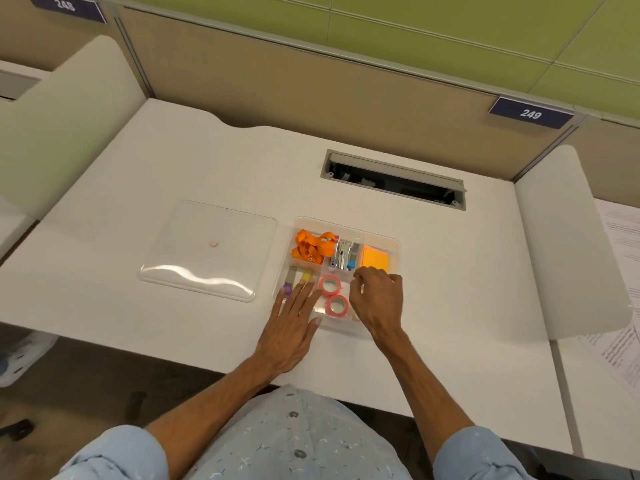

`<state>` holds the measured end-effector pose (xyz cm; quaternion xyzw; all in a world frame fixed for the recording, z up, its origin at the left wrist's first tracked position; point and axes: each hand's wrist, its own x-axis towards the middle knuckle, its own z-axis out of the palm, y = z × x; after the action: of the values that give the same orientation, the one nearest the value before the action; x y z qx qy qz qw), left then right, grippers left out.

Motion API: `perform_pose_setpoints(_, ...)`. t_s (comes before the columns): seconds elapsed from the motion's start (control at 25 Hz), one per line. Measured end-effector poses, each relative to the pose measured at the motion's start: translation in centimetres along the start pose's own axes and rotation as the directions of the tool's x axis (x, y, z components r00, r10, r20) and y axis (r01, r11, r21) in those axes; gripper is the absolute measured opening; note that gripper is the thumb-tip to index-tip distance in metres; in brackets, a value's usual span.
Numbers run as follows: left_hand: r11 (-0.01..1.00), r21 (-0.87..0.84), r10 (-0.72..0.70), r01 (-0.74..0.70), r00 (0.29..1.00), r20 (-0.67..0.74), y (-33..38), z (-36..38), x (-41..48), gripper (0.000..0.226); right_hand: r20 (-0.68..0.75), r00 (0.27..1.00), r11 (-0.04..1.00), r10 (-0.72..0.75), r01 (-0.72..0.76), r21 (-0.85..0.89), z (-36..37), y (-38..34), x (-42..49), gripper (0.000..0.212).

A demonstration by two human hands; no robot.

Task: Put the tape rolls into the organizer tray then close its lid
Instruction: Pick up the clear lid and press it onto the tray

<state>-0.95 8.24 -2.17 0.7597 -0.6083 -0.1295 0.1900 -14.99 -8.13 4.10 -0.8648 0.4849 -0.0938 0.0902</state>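
A clear organizer tray (394,245) sits on the white desk, its lid off. Two pink tape rolls lie in its front middle compartment, one (330,284) behind the other (337,305). My left hand (292,323) lies flat with fingers spread on the tray's front left corner, holding nothing. My right hand (379,299) hovers over the tray's front right part, fingers curled and pinched together; whether something is in them I cannot tell. The clear lid (207,249) lies flat on the desk to the left of the tray.
The tray also holds an orange lanyard (310,245), a stapler (343,256), orange sticky notes (375,259) and markers (304,277). A cable slot (393,178) opens in the desk behind the tray. White dividers stand at both sides; papers (620,306) lie at right.
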Motion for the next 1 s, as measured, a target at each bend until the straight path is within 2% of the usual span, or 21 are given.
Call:
perform_pose_setpoints(0.08,0.996,0.027,-0.088,0.089,0.995,-0.039,-2.5,-1.7,-0.1,0.061,0.008,0.992,0.988,-0.127,0.126,0.085,1.0,-3.7,0.5,0.031)
perform_pose_setpoints(0.16,0.982,0.051,-0.18,0.183,0.981,-0.072,-5.6,-3.5,-0.5,0.058,0.098,0.962,0.958,-0.253,0.236,0.162,2.4,-7.7,0.6,0.046)
perform_pose_setpoints(0.28,0.952,0.071,-0.292,0.298,0.952,-0.089,-9.9,-5.8,-1.8,0.049,0.292,0.85,0.896,-0.438,0.386,0.22,5.0,-13.2,0.1,0.06)
perform_pose_setpoints(0.36,0.932,0.102,-0.339,0.348,0.936,-0.091,-12.5,-6.9,-2.9,0.049,0.377,0.776,0.863,-0.506,0.455,0.221,6.9,-16.4,-0.3,0.064)
perform_pose_setpoints(0.52,0.915,0.148,-0.371,0.376,0.927,-0.058,-16.8,-8.8,-4.3,0.048,0.475,0.729,0.867,-0.492,0.46,0.191,9.6,-20.2,-1.0,0.065)
perform_pose_setpoints(0.72,0.913,0.197,-0.365,0.357,0.931,0.002,-20.2,-10.0,-4.7,0.033,0.507,0.737,0.89,-0.447,0.421,0.173,10.8,-21.2,-2.0,0.069)
perform_pose_setpoints(0.88,0.931,0.239,-0.29,0.275,0.956,0.031,-21.3,-10.3,-4.5,0.032,0.515,0.723,0.881,-0.46,0.446,0.16,10.7,-21.6,-1.7,0.073)
perform_pose_setpoints(1.0,0.953,0.27,-0.164,0.139,0.984,0.072,-22.3,-11.2,-4.0,0.037,0.532,0.7,0.874,-0.476,0.441,0.202,10.3,-21.5,-1.1,0.077)
